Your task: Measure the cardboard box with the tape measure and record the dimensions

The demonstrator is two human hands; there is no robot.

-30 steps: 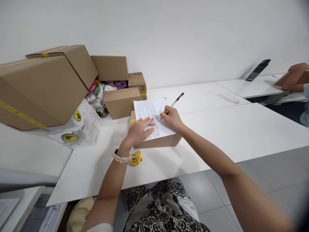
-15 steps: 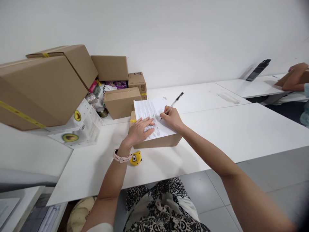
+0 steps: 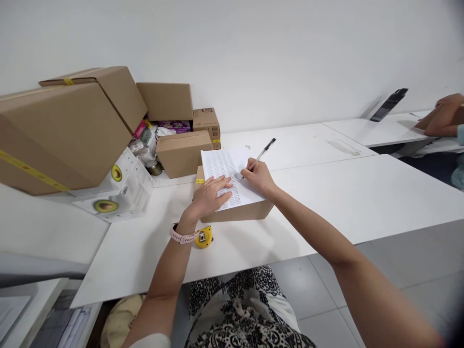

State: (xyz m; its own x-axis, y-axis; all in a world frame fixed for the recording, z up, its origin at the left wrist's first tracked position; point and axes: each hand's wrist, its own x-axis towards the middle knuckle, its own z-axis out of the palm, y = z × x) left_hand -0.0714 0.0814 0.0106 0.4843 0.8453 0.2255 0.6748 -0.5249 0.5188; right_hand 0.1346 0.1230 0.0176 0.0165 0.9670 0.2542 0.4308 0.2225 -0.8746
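While the slim clear-barrelled pen [image 3: 261, 154] is pinched between the curled fingers of the right hand [image 3: 258, 177], its tip is set on the white printed paper sheet [image 3: 224, 164]. The sheet is pinned by the left hand [image 3: 210, 195], fingers spread flat (slightly fanned), and is laid atop a small brown cardboard box [image 3: 239, 211] on the white table [image 3: 362, 193]. A yellow round tape measure [image 3: 203, 237] lies beside the left wrist. Marking the printed list is judged the step in hand; steady pressure on the sheet is called for by any further stroke.

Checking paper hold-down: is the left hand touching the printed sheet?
Touching. Head view shows the left hand flat on the printed sheet, fingers across its text.
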